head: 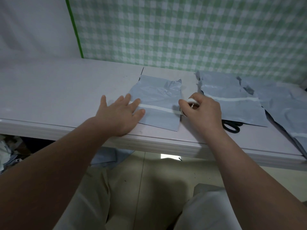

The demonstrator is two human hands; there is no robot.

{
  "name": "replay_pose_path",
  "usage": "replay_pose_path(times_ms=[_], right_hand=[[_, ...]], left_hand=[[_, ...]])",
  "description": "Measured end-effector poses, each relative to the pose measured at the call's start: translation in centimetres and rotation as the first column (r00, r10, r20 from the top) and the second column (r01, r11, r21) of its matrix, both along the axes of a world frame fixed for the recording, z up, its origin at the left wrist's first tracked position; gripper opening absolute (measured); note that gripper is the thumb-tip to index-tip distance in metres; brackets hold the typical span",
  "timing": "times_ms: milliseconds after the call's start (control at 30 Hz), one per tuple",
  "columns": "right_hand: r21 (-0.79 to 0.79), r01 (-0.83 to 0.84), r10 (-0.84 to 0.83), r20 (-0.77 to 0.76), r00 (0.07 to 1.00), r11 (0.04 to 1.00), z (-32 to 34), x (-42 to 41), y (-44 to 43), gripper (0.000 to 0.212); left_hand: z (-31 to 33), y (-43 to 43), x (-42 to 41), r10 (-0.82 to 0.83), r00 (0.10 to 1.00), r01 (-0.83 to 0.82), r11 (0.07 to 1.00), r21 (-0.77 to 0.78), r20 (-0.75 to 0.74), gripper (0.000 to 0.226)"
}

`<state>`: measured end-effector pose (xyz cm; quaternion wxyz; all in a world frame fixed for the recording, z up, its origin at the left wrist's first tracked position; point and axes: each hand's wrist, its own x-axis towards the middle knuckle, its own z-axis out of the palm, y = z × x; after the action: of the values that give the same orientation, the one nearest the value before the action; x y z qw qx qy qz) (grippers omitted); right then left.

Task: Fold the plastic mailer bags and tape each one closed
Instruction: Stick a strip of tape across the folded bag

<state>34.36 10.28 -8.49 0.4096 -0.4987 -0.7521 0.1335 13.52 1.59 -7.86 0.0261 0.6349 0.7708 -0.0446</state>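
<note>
- Grey mailer bag (156,103) lies flat under the left hand's (118,112) spread fingertips, which press the tape strip (157,109).
- Right hand (201,107) fingers curl round the tape roll (192,103), just past the bag's edge.

scissors (231,127) mostly buried under the taped mailer bag (232,105) — only black handles show. tape roll (192,102) half covered by the right hand (206,112). far-right bags (285,105) run off the right edge.
</note>
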Motion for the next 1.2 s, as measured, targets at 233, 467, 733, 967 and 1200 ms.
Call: replay_pose_path(times_ms=[233, 467, 733, 967, 1200], right_hand=[[-0.049, -0.011, 0.009, -0.037, 0.999, 0.999, -0.1, 0.0, 0.0, 0.033], [-0.085, -0.158, 0.148, -0.113, 0.982, 0.984, 0.2, 0.4, -0.4, 0.040], [-0.197, -0.304, 0.259, -0.225, 0.939, 0.932, 0.2, 0.7, -0.7, 0.027], [-0.111, -0.176, 0.148, -0.226, 0.963, 0.978, 0.4, 0.6, -0.7, 0.038], [-0.139, -0.164, 0.133, -0.212, 0.968, 0.977, 0.7, 1.0, -1.7, 0.030]], left_hand=[[0.1, 1.0, 4.0, -0.062, 0.998, 0.059, 0.985, 0.164, 0.013, 0.059], [-0.5, 0.8, 7.7, -0.375, 0.904, 0.342, 0.922, 0.181, 0.203, 0.054], [-0.7, 0.0, 5.6, -0.328, 0.930, 0.321, 0.945, 0.069, 0.165, 0.055], [-1.0, 0.2, 5.7, -0.315, 0.941, 0.309, 0.949, 0.059, 0.127, 0.059], [-0.6, 0.0, 5.9, -0.316, 0.939, 0.314, 0.949, 0.037, 0.138, 0.057]])
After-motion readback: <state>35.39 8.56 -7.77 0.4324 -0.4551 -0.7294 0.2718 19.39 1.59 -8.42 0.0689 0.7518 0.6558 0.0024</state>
